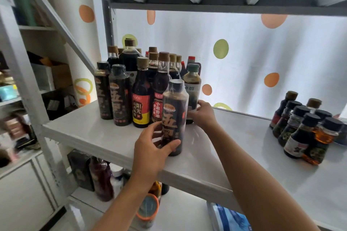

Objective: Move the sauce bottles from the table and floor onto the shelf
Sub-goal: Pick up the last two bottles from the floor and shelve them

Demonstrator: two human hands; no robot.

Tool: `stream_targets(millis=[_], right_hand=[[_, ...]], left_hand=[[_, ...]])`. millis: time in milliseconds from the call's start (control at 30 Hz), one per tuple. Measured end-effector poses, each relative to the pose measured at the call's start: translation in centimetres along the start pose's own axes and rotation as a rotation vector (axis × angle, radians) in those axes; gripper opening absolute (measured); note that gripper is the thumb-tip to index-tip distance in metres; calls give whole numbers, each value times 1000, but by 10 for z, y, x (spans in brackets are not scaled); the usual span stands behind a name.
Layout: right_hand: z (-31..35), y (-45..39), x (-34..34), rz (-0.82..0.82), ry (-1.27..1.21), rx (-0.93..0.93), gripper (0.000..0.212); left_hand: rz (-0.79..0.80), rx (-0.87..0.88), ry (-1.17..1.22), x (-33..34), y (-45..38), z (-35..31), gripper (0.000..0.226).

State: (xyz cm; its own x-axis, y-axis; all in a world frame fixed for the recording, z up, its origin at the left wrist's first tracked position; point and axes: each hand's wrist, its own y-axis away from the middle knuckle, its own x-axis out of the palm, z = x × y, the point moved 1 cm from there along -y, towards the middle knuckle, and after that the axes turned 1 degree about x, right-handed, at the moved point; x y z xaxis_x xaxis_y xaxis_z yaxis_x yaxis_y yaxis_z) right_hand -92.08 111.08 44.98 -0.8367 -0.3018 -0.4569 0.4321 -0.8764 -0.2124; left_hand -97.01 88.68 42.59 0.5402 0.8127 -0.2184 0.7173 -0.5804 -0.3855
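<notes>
- My left hand (pixel 152 148) is wrapped around the lower part of a dark shrink-wrapped bottle (pixel 174 116), which stands upright near the front edge of the white shelf (pixel 105 137).
- My right hand (pixel 203 113) is closed on the base of a green-capped bottle (pixel 192 84) just behind it.
- A bottle cluster (pixel 131 80) fills the shelf's back left corner; smaller bottles (pixel 308 127) sit toward its right edge.
</notes>
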Motion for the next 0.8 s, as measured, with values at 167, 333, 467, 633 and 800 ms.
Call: stream_targets(millis=[167,333,467,633,800], right_hand=[[-5,-14,4,-24,-17,-4,58],[-1,-25,3,-9,-10,31,56],[-6,-31,7,-4,-39,40,54],[-9,-27,7,6,-36,53,42],[-12,-21,0,43,-3,158,33]], left_hand=[[12,-27,-16,1,-5,-2,56],[28,-45,-24,3,-10,-4,54],[12,-48,-16,5,-11,-3,54],[3,-46,-13,5,-9,-3,54],[6,-38,-18,4,-8,-5,51]])
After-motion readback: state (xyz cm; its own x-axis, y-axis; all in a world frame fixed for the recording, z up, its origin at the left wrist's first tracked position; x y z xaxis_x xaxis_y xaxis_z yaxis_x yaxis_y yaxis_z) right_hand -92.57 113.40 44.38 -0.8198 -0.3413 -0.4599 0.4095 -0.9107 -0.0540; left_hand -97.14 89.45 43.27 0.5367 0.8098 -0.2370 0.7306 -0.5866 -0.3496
